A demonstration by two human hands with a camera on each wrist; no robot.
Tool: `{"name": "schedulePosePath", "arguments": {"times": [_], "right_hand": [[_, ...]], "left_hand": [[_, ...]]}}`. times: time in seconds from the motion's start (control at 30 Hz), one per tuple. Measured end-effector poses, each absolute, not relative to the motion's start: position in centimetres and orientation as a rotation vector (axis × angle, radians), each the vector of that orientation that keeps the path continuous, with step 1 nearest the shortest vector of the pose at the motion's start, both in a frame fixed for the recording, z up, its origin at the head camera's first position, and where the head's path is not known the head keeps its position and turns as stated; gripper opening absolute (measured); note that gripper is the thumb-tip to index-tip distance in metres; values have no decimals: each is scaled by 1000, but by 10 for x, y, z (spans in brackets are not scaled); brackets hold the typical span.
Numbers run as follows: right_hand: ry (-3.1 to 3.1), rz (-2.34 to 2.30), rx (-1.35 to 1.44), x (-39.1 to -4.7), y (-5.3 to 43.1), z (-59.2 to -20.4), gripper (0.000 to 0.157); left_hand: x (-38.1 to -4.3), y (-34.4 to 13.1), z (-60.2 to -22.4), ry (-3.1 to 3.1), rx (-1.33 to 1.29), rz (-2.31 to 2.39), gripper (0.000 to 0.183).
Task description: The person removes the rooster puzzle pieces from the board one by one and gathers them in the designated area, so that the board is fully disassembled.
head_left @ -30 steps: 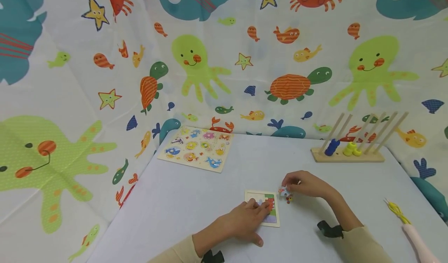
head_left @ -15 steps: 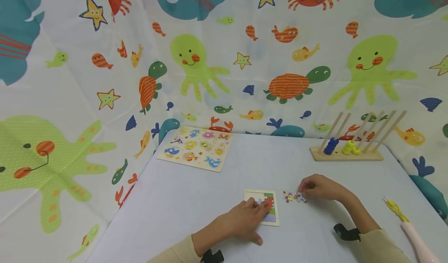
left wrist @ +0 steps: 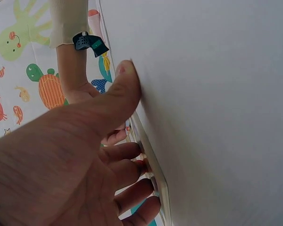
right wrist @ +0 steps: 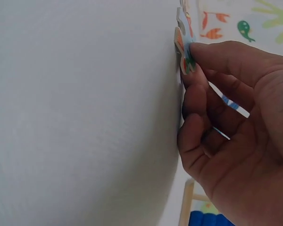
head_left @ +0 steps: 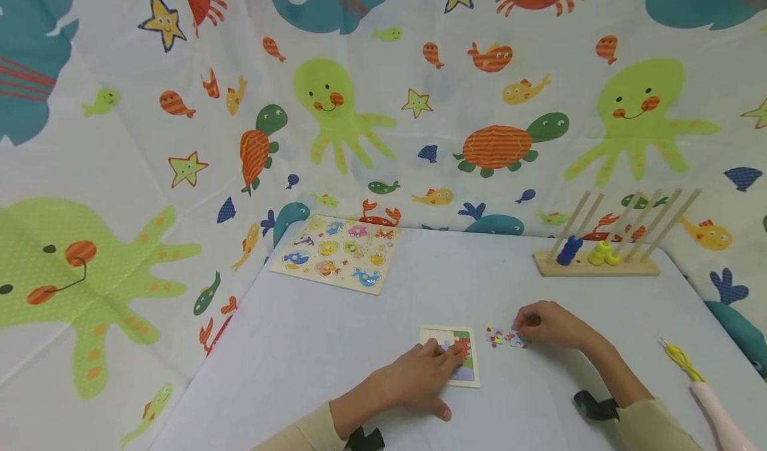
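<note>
- Head view: a person in cream sleeves has both hands at a white table.
- Left hand: palm down, fingers spread, fingertips resting on a small square puzzle tray, partly filled; the thumb points away to the side.
- Right hand: pinches a light-blue puzzle piece with thumb and fingertips, low at the tabletop; I cannot tell whether the piece touches it.
- Between the hands: a second puzzle piece, yellow and red, lies near the pinched one, right of the tray.
- Beyond the left hand: a larger board of colourful shapes.
- Beyond the right hand: a wooden peg stand with blue beads and yellow beads.
- Right of the right hand: a pink rod with yellow cord.
- Past both hands: a cloth printed with sea creatures.
</note>
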State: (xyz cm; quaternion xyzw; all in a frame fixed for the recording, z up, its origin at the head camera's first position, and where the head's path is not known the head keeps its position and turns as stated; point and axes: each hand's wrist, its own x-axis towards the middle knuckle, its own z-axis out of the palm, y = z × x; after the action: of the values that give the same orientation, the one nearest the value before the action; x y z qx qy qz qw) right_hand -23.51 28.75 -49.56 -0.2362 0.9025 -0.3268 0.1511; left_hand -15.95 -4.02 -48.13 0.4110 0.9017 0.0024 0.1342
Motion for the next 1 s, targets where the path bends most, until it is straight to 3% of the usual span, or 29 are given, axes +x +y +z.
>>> {"name": "schedulePosePath", "arguments": {"times": [1.0], "right_hand": [[2752,-880,-546,-225,277,-495,4]], "left_hand": [[-160,-40,-483,2607,1198,-3,96]]}}
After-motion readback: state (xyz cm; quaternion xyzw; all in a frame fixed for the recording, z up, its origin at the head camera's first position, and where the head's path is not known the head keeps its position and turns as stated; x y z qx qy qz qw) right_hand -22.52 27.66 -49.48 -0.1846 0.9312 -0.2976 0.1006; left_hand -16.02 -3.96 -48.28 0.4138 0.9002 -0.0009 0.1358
